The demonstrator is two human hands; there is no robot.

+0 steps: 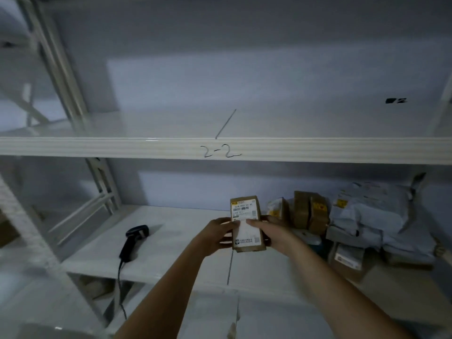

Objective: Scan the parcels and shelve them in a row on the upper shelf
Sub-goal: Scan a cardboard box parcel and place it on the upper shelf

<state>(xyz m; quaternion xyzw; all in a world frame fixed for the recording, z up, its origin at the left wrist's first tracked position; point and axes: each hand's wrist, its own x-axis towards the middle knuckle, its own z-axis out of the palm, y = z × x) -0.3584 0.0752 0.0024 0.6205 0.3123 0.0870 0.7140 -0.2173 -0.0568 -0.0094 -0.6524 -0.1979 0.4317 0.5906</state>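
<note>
Both hands, left hand [218, 234] and right hand [273, 233], grip the parcel [247, 223] between them.

A small brown cardboard parcel [247, 222] with a white printed label stands upright, label facing near, above the lower white metal shelf [171, 241]. Further brown boxes [308, 212] and grey plastic mailer bags [369, 214] lie heaped at right. A black corded handheld scanner [134, 242] lies left. The upper white shelf [146, 126], marked "2-2", runs above.

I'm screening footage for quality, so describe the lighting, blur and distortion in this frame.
Head view: dim, bluish light; left uprights motion-blurred; wide-angle lens bows the upper shelf edge; parcel label only partly legible, gripped by left hand and right hand; scanner dark, detail lost.
</note>
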